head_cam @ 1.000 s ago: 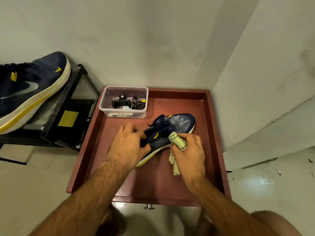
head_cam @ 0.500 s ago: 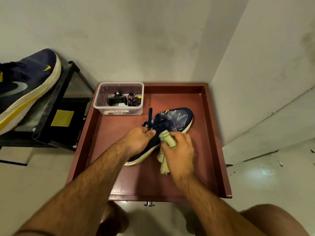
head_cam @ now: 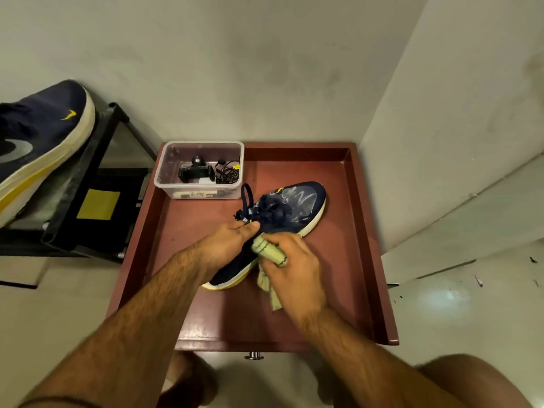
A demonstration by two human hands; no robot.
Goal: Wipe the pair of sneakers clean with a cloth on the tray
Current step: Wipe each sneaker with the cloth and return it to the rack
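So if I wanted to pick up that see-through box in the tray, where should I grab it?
Grip the clear plastic box by its two short side walls, coming from above. It stands upright and open-topped in the red tray's far left corner, with the tray wall close on its left, so its rim is probably the easiest part to reach.

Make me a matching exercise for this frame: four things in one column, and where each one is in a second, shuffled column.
Things:
1. cloth
2. sneaker on the tray
3. clear plastic box
4. second sneaker

Places:
A. far left corner of the tray
B. on the black rack left of the tray
C. bunched in the right hand
D. middle of the tray, steadied by the left hand

Pairs: 1-C, 2-D, 3-A, 4-B
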